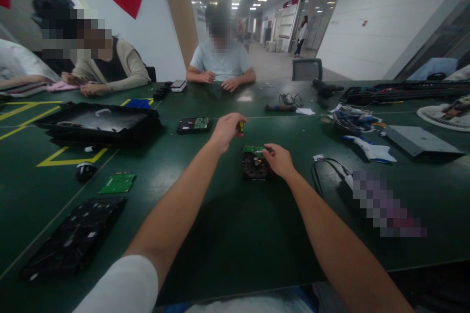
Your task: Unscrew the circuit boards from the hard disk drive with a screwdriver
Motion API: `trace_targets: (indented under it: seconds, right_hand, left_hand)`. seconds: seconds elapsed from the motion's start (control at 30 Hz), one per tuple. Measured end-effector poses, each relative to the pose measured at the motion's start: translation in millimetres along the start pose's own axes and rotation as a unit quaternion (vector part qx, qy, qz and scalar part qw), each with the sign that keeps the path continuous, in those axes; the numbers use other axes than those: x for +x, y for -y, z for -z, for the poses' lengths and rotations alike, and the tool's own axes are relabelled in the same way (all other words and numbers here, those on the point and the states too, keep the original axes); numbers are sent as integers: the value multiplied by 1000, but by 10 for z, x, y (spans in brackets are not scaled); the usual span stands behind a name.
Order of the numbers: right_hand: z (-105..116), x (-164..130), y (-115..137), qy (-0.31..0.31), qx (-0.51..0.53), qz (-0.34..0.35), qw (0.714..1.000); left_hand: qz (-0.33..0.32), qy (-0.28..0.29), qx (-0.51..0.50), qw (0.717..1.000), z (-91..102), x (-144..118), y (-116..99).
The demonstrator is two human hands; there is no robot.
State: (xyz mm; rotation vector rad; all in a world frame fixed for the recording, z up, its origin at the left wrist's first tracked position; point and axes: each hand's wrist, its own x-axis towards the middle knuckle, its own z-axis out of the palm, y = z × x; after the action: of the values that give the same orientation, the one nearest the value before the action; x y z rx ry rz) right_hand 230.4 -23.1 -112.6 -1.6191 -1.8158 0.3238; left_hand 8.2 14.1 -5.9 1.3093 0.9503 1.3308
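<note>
Green bench (220, 249) spreads under everything, and a black hard drive (253, 168) lies flat on it near the middle of the view, a green circuit board (251, 148) along its far side. Clock directions here run from that drive, with 12 pointing straight ahead of the wearer.

The left hand (225, 132) is raised at 11 o'clock, closed around a black-and-yellow item (240, 127) that the fingers mostly hide. The right hand (281, 160) is at 3 o'clock, fingers drawn narrow at the drive's right edge beside the board; I cannot tell whether they grip it.

A second drive (185, 125) with green circuitry sits at 10 o'clock. Towards 9 lie a loose green board (117, 183) and a round black object (86, 171), with a large black casing (143, 120) beyond them. A larger black unit (79, 232) is at 8.

At 1 o'clock there is a dark-handled tool (281, 107); at 2, a tangled bundle (354, 120); at 3, a blue-and-white piece (372, 150) and a grey metal box (422, 141). A person in a light blue shirt (223, 61) sits at 11, across the bench.
</note>
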Motion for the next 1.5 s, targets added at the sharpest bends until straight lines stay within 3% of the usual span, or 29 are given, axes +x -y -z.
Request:
trace_targets:
  seconds: [0.2,0.47,0.67,1.5]
  right_hand:
    - [26,-11,42,1,-1,-4,1000]
    - [30,-14,45,-7,2,4,1000]
    - [-2,-11,46,-13,-14,10,1000]
    - [65,-30,43,-1,-4,9,1000]
  left_hand:
    - [36,54,-28,998,-11,-44,-30]
    - [37,52,-33,997,-24,-43,-34]
    - [13,5,-10,1000,3,-9,-20]
    - [25,52,12,998,9,-57,-101]
